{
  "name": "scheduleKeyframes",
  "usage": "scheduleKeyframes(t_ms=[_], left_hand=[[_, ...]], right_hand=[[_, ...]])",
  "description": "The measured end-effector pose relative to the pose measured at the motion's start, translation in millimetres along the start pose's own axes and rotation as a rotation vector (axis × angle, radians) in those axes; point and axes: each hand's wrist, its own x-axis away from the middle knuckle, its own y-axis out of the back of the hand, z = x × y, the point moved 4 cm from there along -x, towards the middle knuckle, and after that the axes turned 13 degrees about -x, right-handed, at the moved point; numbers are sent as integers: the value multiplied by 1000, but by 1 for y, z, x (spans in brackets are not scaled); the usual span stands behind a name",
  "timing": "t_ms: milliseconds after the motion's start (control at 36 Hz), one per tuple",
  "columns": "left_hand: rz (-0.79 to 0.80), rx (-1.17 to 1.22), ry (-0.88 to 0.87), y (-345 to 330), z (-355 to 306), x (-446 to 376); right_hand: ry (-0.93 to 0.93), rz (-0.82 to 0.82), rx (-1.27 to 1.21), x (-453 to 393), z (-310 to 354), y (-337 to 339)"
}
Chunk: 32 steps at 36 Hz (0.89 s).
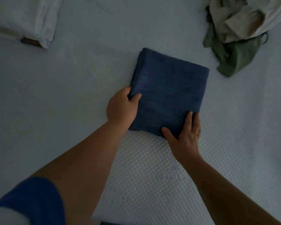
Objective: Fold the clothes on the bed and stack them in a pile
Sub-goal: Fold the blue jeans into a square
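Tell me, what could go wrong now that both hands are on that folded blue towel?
Lifting might undo it: the left hand pinches only one side edge of the folded blue towel, and the right hand rests on its near corner, so layers could slide apart. The folded white pile lies far off to the left, so the towel could sag on the way over. The unfolded beige and green clothes sit close and could get snagged.

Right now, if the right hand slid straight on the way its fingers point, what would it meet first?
The right hand already rests on the folded blue towel; beyond that lies bare bed, as far as visible.
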Motion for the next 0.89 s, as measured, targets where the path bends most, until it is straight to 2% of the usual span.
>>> scheduleKeyframes(t_ms=[56, 111, 167, 250, 333, 444, 528, 639, 889], left_hand=[[-58, -58, 69, -6, 13, -1], [-69, -7, 137, -9, 17, -2], [-10, 89, 197, -12, 17, -3], [107, 207, 288, -16, 20, 5], [256, 303, 307, -20, 22, 17], [401, 660, 442, -24, 32, 36], [380, 818, 503, -21, 43, 60], [361, 911, 567, -7, 52, 113], [257, 798, 677, 72, 41, 231]], right_hand=[[-51, -29, -128, -5, 0, 1], [-184, -112, -441, -12, -5, 10], [-358, -159, -754, -20, -14, 19], [-496, -60, -912, -30, -25, 23], [-498, 34, -953, -36, -26, 24], [-464, 131, -957, -37, -23, 23], [-428, 186, -891, -27, -26, 22], [-420, 259, -904, 16, -27, 29], [-361, 314, -729, 132, 0, 73]])
